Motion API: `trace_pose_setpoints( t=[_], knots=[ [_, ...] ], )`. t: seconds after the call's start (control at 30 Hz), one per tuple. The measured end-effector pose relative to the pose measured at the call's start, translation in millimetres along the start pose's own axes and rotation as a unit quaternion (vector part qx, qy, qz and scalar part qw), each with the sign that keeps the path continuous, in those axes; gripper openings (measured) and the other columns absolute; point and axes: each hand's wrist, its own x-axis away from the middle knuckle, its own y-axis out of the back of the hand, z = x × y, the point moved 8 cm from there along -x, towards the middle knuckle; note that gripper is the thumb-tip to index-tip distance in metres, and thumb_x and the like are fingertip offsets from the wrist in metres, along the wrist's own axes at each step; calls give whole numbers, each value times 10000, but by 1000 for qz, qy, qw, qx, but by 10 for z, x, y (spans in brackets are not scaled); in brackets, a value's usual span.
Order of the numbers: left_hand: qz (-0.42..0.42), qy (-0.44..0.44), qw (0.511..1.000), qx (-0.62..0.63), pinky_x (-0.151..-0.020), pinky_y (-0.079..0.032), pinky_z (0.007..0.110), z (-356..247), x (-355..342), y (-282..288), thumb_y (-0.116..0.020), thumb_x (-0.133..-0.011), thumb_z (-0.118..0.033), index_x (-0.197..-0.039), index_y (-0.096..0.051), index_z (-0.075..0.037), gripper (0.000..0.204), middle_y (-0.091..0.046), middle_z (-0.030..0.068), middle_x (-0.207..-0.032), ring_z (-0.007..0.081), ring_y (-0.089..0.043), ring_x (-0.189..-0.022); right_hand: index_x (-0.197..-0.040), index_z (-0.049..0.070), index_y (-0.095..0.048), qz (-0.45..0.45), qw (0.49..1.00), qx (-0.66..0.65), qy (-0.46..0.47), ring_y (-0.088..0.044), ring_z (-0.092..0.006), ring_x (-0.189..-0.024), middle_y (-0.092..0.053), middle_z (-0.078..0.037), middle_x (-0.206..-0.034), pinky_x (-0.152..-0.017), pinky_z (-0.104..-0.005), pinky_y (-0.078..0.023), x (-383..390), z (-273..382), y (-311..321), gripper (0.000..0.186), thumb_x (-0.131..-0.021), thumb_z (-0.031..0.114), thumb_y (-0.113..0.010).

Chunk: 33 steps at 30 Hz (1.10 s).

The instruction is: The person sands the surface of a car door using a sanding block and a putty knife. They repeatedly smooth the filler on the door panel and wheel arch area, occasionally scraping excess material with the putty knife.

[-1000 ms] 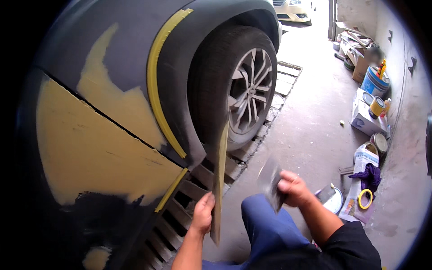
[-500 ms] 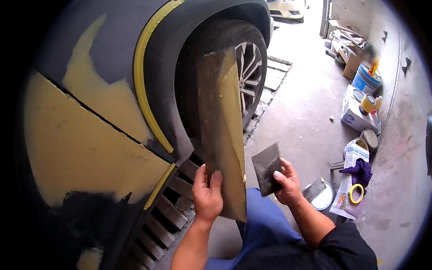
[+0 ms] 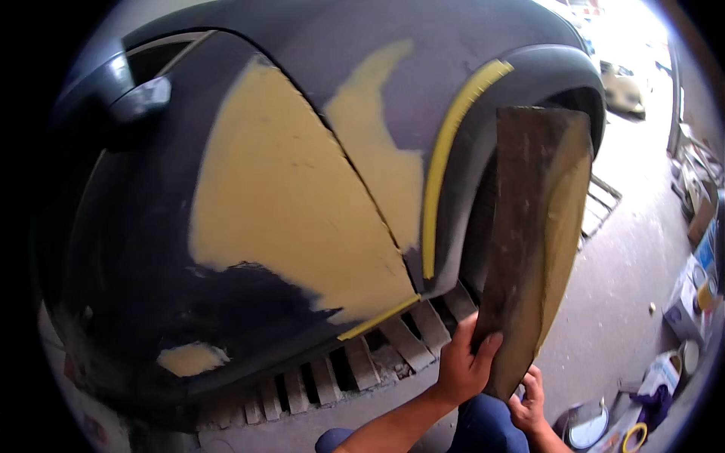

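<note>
My left hand (image 3: 464, 366) grips a long, dark flat board (image 3: 521, 211) upright, with pale yellow putty (image 3: 563, 234) along its right side. My right hand (image 3: 529, 404) is curled low behind the board's lower edge; what it holds is hidden. Left of the board is a dark car body (image 3: 136, 264) with broad pale yellow filler patches (image 3: 287, 196) on both sides of a panel seam. Yellow tape (image 3: 445, 158) follows the wheel arch, and a shorter strip (image 3: 377, 317) runs along the lower edge. The board covers much of the wheel arch opening.
A slatted floor grate (image 3: 366, 362) lies beneath the car. Along the right wall are a cardboard box (image 3: 698, 211), a white box (image 3: 683, 302), a lidded tin (image 3: 587, 423), purple cloth (image 3: 653, 404) and a tape roll (image 3: 634, 438). Another car (image 3: 625, 94) stands beyond.
My view has swung left onto the car body. The board has moved right within the view, in my left hand. The small dark spreader in my right hand has become hidden behind the board.
</note>
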Motion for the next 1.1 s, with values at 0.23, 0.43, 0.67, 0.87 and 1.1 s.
trace_pose_setpoints(
  t=[0.23,0.43,0.67,0.87,1.1],
  knots=[
    [-149,-104,980,-82,-781,-526,328,-40,682,1271,-639,-973,-188,-1248,-490,33,383,-655,110,-1062,162,-626,-905,-1355,33,-525,-4,957,-226,-179,-537,-235,-1224,-558,-69,-1286,-961,-384,-469,-643,41,100,596,-796,160,-684],
    [-289,-108,949,-71,-968,-427,343,-27,1328,2132,-557,-1036,-280,-1380,-416,6,469,-566,101,-1250,184,-539,-1100,-1246,-34,-620,-9,986,-166,5,-587,-119,-932,-662,-48,-1018,-848,-259,-464,-1833,1147,-68,365,-896,2,-521],
    [-382,-34,919,-89,-950,-413,319,-24,1759,2520,-493,-1060,-302,-1332,-443,23,427,-562,86,-1199,169,-525,-1076,-1235,44,-638,-72,944,11,322,-632,-333,-888,-649,-182,-934,-809,-386,-500,-2880,3124,-577,362,-888,26,-537],
    [-436,-4,894,-105,-951,-414,327,23,1998,2641,-495,-1058,-316,-1371,-430,32,472,-552,89,-1211,175,-524,-1090,-1201,13,-624,-70,918,66,384,-591,-396,-938,-663,-194,-922,-870,-465,-478,-3258,3753,-1002,382,-844,27,-491],
    [-429,7,891,-152,-969,-409,342,-64,2105,2794,-460,-1068,-335,-1361,-428,18,460,-544,101,-1234,188,-523,-1106,-1180,3,-629,-49,920,102,375,-588,-395,-967,-673,-200,-952,-909,-461,-467,-3469,3765,-1217,376,-834,22,-483]
  ],
)
